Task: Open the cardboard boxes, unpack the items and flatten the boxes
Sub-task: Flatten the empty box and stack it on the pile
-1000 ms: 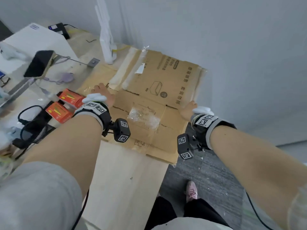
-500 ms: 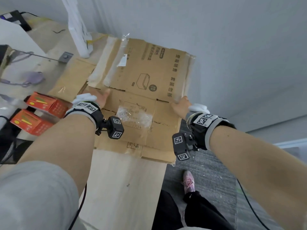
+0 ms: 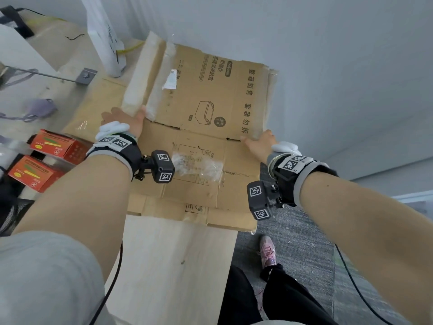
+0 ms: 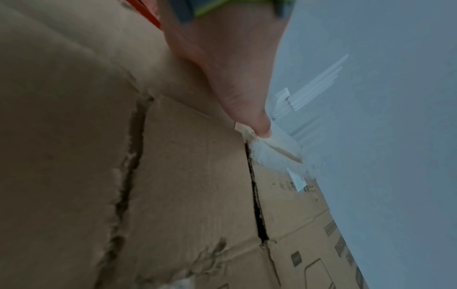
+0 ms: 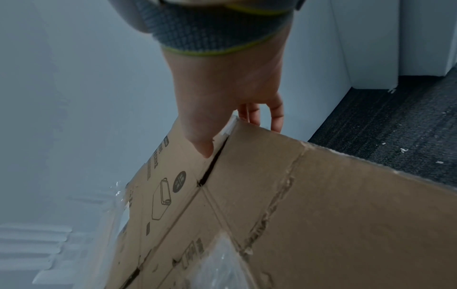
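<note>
The grip of the right hand (image 3: 259, 143) is closed on the right edge of the flattened cardboard box (image 3: 210, 109): in the right wrist view the thumb lies on the printed top face beside a slit between two flaps, and the fingers (image 5: 277, 115) curl down over the edge. The left hand (image 3: 124, 119) rests at the left edge of the same box, next to a strip of whitish tape (image 3: 138, 83); the left wrist view shows its thumb extended with the tip on the taped flap corner, but the remaining fingers are hidden, so whether this hand clamps the cardboard cannot be told. The box lies flat on the light wooden counter (image 3: 171, 266), its far edge against the wall (image 3: 328, 55) and its right portion projecting past the counter edge above the dark carpet floor (image 3: 304, 242). A patch of crumpled clear film (image 3: 199, 164) adheres to the near flap between the two wrists. A second sheet of brown cardboard (image 3: 98, 99) lies under the left part of the box. Two orange cartons (image 3: 39, 158) sit on the counter just left of the left wrist. A white upright object (image 3: 105, 36) stands near the wall, beyond the left corner of the box.
</note>
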A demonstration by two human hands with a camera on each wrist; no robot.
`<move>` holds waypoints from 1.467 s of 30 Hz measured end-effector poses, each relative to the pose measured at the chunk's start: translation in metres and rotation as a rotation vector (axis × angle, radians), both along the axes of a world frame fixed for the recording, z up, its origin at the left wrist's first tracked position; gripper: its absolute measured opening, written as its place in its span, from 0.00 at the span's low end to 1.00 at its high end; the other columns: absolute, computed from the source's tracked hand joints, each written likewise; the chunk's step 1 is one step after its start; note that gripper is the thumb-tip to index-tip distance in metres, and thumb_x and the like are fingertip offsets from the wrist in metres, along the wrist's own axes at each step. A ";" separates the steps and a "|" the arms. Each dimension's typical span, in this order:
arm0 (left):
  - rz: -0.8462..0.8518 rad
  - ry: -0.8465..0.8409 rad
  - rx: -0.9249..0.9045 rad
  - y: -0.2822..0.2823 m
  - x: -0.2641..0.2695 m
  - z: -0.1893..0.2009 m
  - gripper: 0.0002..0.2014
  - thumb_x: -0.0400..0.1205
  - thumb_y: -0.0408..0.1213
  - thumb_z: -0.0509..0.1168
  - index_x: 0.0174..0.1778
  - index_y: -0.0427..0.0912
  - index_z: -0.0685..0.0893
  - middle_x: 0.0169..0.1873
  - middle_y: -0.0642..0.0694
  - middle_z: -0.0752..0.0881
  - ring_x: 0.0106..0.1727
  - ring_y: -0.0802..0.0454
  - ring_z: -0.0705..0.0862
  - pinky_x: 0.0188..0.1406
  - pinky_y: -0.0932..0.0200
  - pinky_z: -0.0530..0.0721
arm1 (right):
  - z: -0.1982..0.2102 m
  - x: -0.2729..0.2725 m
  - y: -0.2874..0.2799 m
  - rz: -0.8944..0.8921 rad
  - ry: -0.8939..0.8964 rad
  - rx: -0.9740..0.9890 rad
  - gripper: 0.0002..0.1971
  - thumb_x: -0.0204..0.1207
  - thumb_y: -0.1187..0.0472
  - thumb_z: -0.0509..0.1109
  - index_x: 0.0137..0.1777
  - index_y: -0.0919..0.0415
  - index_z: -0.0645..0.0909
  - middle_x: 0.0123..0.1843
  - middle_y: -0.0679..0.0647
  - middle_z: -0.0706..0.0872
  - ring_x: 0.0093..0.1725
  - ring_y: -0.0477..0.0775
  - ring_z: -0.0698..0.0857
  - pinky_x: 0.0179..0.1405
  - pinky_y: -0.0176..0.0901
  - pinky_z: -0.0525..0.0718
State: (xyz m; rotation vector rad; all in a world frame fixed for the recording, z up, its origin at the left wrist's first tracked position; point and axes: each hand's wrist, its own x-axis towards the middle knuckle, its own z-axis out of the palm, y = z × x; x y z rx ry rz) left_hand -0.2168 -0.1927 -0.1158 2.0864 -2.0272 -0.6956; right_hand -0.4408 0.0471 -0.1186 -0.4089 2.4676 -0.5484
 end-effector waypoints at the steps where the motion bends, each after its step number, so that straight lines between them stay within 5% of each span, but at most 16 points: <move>1: -0.005 -0.025 -0.010 -0.001 -0.003 0.000 0.42 0.77 0.68 0.59 0.72 0.32 0.69 0.69 0.31 0.73 0.69 0.33 0.74 0.67 0.41 0.70 | 0.001 -0.002 -0.001 -0.010 -0.015 -0.003 0.41 0.70 0.35 0.70 0.71 0.67 0.66 0.64 0.61 0.78 0.61 0.65 0.80 0.60 0.58 0.81; 5: -0.061 -0.047 -0.016 0.000 -0.005 0.007 0.44 0.73 0.73 0.59 0.67 0.33 0.71 0.61 0.33 0.81 0.59 0.34 0.81 0.52 0.46 0.75 | 0.005 -0.009 -0.002 -0.050 -0.068 -0.033 0.43 0.63 0.27 0.65 0.66 0.62 0.71 0.50 0.56 0.84 0.48 0.62 0.84 0.52 0.57 0.85; 12: -0.137 -0.068 -0.029 0.009 0.005 0.010 0.40 0.73 0.69 0.62 0.66 0.35 0.69 0.58 0.33 0.82 0.53 0.33 0.82 0.43 0.47 0.74 | 0.010 -0.017 0.006 -0.013 -0.092 -0.082 0.27 0.79 0.37 0.60 0.64 0.59 0.73 0.49 0.55 0.82 0.49 0.61 0.82 0.54 0.51 0.81; 15: -0.121 -0.017 -0.053 0.019 0.006 0.015 0.40 0.71 0.69 0.63 0.64 0.36 0.70 0.54 0.34 0.83 0.48 0.37 0.80 0.43 0.48 0.75 | 0.012 -0.020 0.013 -0.065 -0.088 -0.194 0.20 0.81 0.44 0.63 0.61 0.61 0.72 0.52 0.56 0.80 0.49 0.60 0.80 0.53 0.49 0.79; 18: -0.136 0.029 -0.039 0.033 0.004 0.020 0.43 0.69 0.70 0.64 0.67 0.37 0.71 0.60 0.36 0.82 0.56 0.36 0.81 0.53 0.46 0.78 | 0.009 -0.021 0.022 -0.098 -0.028 -0.225 0.28 0.77 0.41 0.66 0.67 0.62 0.71 0.62 0.59 0.80 0.56 0.63 0.82 0.55 0.54 0.81; 20: -0.136 0.038 0.011 0.042 0.002 0.017 0.43 0.71 0.67 0.65 0.71 0.36 0.69 0.65 0.35 0.79 0.63 0.35 0.79 0.57 0.45 0.76 | 0.006 -0.021 0.029 -0.112 -0.039 -0.230 0.29 0.77 0.41 0.66 0.69 0.61 0.69 0.60 0.59 0.80 0.55 0.63 0.81 0.55 0.55 0.81; 26: -0.140 0.023 0.091 0.042 -0.012 0.012 0.46 0.71 0.60 0.71 0.74 0.31 0.64 0.63 0.33 0.80 0.59 0.35 0.81 0.48 0.48 0.77 | -0.001 -0.021 0.035 -0.155 -0.166 -0.220 0.30 0.77 0.43 0.68 0.68 0.63 0.64 0.54 0.58 0.79 0.56 0.64 0.82 0.61 0.62 0.80; 30: -0.145 0.027 0.106 0.039 -0.021 0.025 0.51 0.67 0.66 0.72 0.74 0.31 0.65 0.65 0.34 0.80 0.60 0.36 0.81 0.49 0.47 0.78 | 0.005 -0.019 0.031 -0.127 -0.112 -0.251 0.29 0.77 0.44 0.69 0.68 0.63 0.64 0.54 0.57 0.80 0.55 0.63 0.83 0.60 0.62 0.81; 34: -0.207 0.055 0.028 0.048 -0.021 0.042 0.42 0.73 0.54 0.74 0.74 0.35 0.63 0.67 0.35 0.78 0.64 0.35 0.80 0.55 0.46 0.78 | 0.019 -0.014 0.027 -0.063 -0.107 -0.271 0.30 0.79 0.46 0.67 0.72 0.63 0.62 0.54 0.56 0.81 0.56 0.64 0.83 0.61 0.62 0.81; 40: -0.237 0.077 -0.145 0.047 0.000 0.073 0.30 0.78 0.50 0.67 0.71 0.41 0.64 0.50 0.38 0.84 0.42 0.39 0.81 0.43 0.48 0.80 | 0.041 0.006 0.010 -0.006 -0.095 -0.371 0.29 0.82 0.53 0.66 0.75 0.68 0.60 0.65 0.63 0.81 0.63 0.65 0.81 0.60 0.52 0.80; 44: -0.194 0.066 -0.303 0.037 0.004 0.097 0.29 0.79 0.51 0.63 0.72 0.41 0.65 0.55 0.38 0.84 0.51 0.35 0.84 0.46 0.47 0.79 | 0.060 0.014 -0.005 -0.016 -0.034 -0.479 0.28 0.82 0.54 0.66 0.74 0.68 0.62 0.63 0.60 0.83 0.60 0.60 0.83 0.49 0.44 0.78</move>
